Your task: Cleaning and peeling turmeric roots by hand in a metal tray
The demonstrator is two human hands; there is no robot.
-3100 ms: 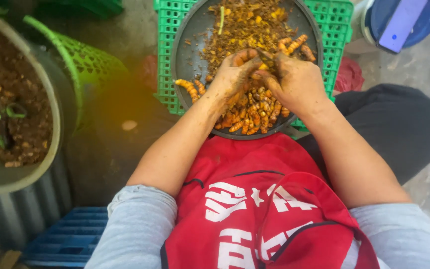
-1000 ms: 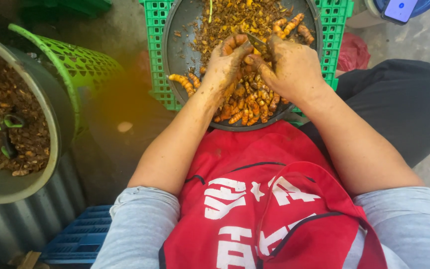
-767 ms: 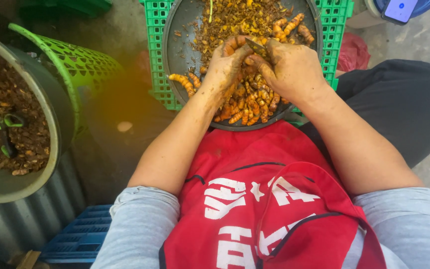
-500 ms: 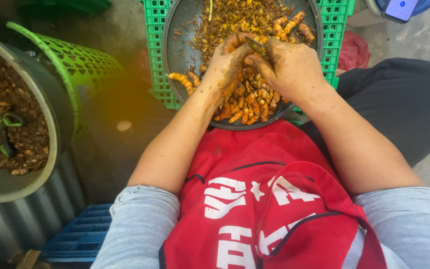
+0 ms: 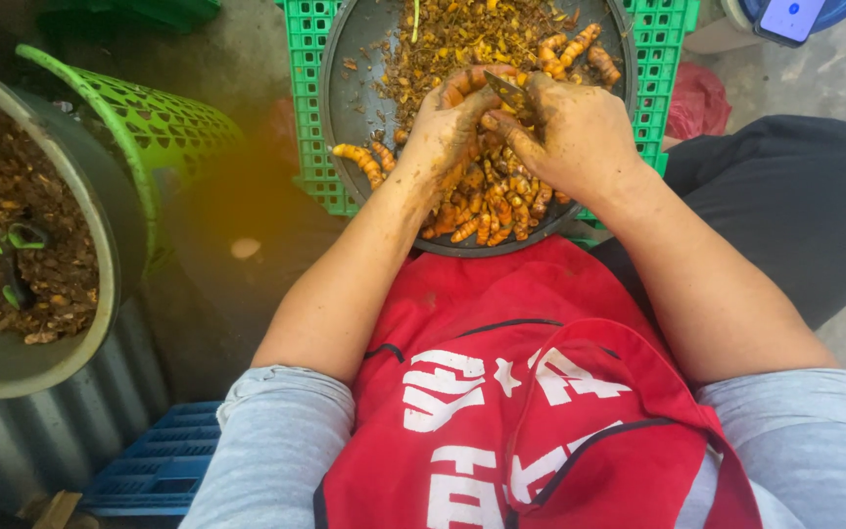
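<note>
Operator: Over the round dark tray (image 5: 354, 98), how are the hands posed?

Inspector: Left hand (image 5: 447, 127) is curled, fingers closed round one orange turmeric root (image 5: 467, 82). Right hand (image 5: 580, 132) is closed on a small knife (image 5: 507, 90), blade against that root. Both forearms reach forward, elbows at the red apron (image 5: 501, 392).

Operator: Counts?

Inspector: Two hands, one tray, one green crate (image 5: 310, 118) beneath it, one green basket (image 5: 139, 118), one grey tub (image 5: 100, 235) of brown scraps. Loose roots are too many to count.

Operator: Root condition?

Inspector: Finger-shaped, ridged, orange-yellow, held above the heap at tray centre.
</note>
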